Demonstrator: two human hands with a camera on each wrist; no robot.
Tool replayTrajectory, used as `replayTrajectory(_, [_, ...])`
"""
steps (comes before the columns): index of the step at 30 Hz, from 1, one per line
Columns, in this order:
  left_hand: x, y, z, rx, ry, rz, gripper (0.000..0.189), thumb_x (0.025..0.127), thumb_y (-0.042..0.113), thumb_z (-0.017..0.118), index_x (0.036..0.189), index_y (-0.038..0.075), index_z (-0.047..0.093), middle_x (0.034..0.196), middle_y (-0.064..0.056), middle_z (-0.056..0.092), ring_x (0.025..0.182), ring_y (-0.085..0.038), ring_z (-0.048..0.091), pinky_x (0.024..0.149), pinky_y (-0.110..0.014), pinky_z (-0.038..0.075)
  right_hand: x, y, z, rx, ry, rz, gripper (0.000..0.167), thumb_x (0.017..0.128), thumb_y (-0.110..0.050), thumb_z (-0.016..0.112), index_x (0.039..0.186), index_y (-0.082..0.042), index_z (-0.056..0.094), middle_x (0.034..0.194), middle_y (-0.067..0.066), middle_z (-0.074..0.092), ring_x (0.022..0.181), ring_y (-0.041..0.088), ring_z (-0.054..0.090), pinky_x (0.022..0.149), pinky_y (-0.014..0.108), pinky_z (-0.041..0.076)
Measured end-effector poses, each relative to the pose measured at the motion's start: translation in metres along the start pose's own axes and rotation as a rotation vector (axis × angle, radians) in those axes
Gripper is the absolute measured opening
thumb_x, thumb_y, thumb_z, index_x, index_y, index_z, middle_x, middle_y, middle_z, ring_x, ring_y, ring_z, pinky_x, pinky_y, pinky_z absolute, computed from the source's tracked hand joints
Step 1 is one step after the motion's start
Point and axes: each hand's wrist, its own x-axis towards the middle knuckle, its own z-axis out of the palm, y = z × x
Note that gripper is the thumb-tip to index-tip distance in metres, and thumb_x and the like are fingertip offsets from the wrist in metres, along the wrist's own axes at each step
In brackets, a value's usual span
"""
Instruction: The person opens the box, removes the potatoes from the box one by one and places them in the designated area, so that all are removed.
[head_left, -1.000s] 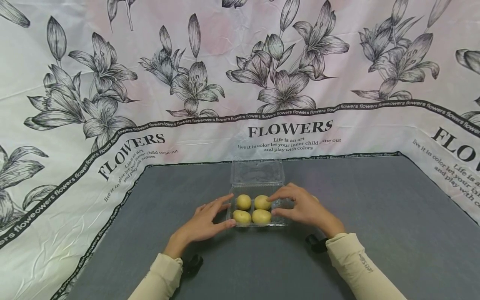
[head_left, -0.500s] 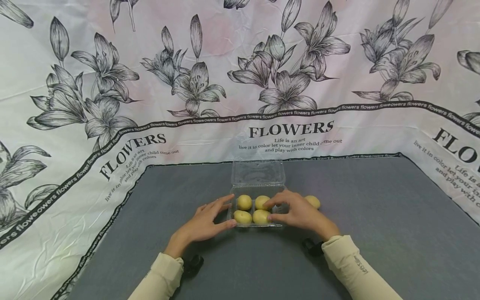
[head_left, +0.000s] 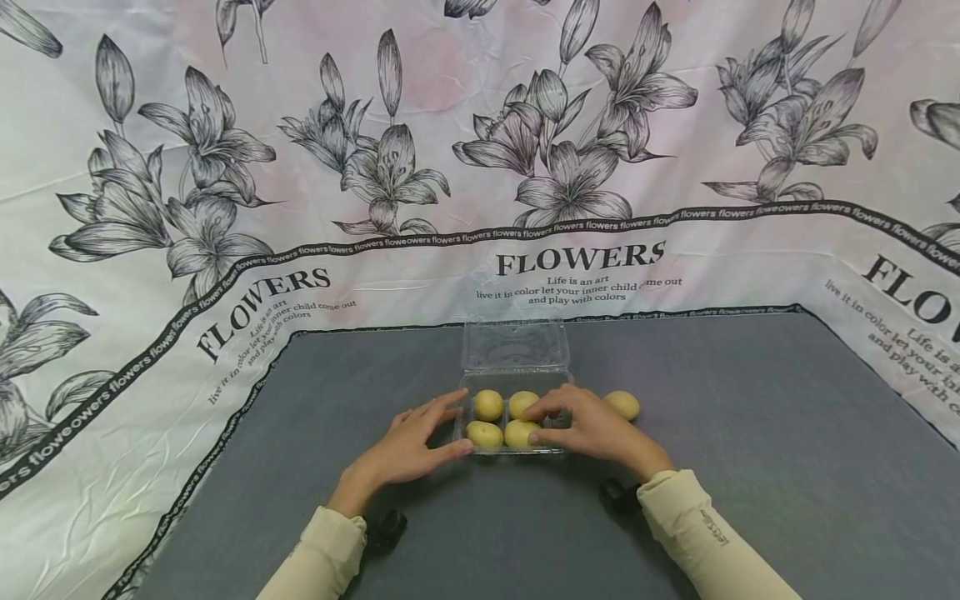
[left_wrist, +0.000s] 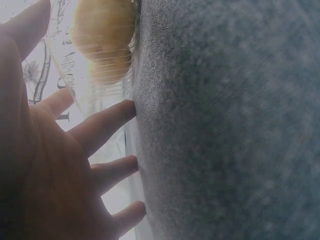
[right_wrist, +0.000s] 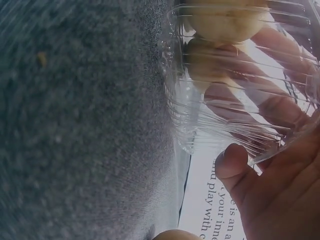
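An open clear plastic box (head_left: 514,343) stands near the back of the table, holding several yellow, potato-like rounded pieces, among them a back-left one (head_left: 488,405) and a front-right one (head_left: 518,434). My left hand (head_left: 405,446) spreads its fingers at the box's left side, thumb at the front corner. My right hand (head_left: 588,425) reaches in over the right side, fingers bent, index finger by the back-right piece (head_left: 522,403) and thumb by the front-right one. Through the clear wall (right_wrist: 235,100) the right wrist view shows fingers inside, the little finger outside.
Another yellow potato-like piece (head_left: 622,405) lies on the grey cloth table (head_left: 750,433), just right of the box behind my right hand. White flower-printed cloth (head_left: 420,283) rises behind the table and at its sides.
My right hand has shifted left, further over the box, and the loose piece behind it now shows more fully. The left hand stays in place. The boxed pieces look nearly unmoved.
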Motion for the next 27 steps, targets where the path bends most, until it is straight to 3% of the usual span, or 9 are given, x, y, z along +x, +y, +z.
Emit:
replayTrajectory(11, [0.0, 0.0007, -0.0012, 0.003, -0.006, -0.009, 0.08, 0.097, 0.062, 0.059, 0.163, 0.035, 0.023, 0.158, 0.002, 0.048, 0.152, -0.026, 0.036, 0.12, -0.07, 0.01, 0.0022, 0.0013, 0.0023, 0.017, -0.036, 0.021, 0.033, 0.094, -0.03, 0.075, 0.12, -0.009, 0.075, 0.116, 0.004, 0.077, 0.107, 0.024, 0.071, 0.115, 0.071, 0.028])
replayTrajectory(14, [0.0004, 0.0003, -0.0011, 0.001, -0.006, -0.009, 0.08, 0.097, 0.062, 0.059, 0.163, 0.035, 0.023, 0.158, 0.002, 0.047, 0.152, -0.026, 0.036, 0.12, -0.07, 0.01, 0.0031, 0.0009, 0.0029, 0.013, -0.05, 0.034, 0.035, 0.095, -0.032, 0.074, 0.122, -0.01, 0.075, 0.116, 0.002, 0.077, 0.097, 0.017, 0.069, 0.106, 0.063, 0.042])
replayTrajectory(18, [0.0003, 0.0001, -0.0012, 0.006, -0.006, -0.013, 0.08, 0.097, 0.062, 0.059, 0.163, 0.036, 0.022, 0.159, 0.002, 0.046, 0.152, -0.025, 0.037, 0.12, -0.069, 0.01, 0.0053, -0.001, 0.0036, 0.002, -0.07, 0.045, 0.039, 0.094, -0.035, 0.073, 0.124, -0.011, 0.074, 0.113, -0.002, 0.077, 0.083, 0.006, 0.062, 0.095, 0.053, 0.046])
replayTrajectory(22, [0.0004, -0.0001, -0.0011, 0.009, -0.006, -0.017, 0.081, 0.096, 0.064, 0.059, 0.163, 0.037, 0.021, 0.159, 0.003, 0.046, 0.152, -0.024, 0.037, 0.121, -0.068, 0.01, 0.0078, -0.0018, 0.0041, 0.004, -0.091, 0.067, 0.043, 0.093, -0.041, 0.073, 0.126, -0.013, 0.074, 0.112, -0.004, 0.077, 0.086, 0.003, 0.063, 0.093, 0.044, 0.046])
replayTrajectory(27, [0.0006, 0.0004, -0.0006, 0.002, -0.004, -0.018, 0.08, 0.096, 0.063, 0.059, 0.163, 0.038, 0.022, 0.159, 0.002, 0.046, 0.152, -0.024, 0.038, 0.121, -0.069, 0.01, 0.0088, -0.0016, 0.004, 0.006, -0.101, 0.077, 0.045, 0.092, -0.043, 0.074, 0.126, -0.014, 0.074, 0.116, -0.003, 0.077, 0.088, 0.003, 0.065, 0.091, 0.041, 0.046])
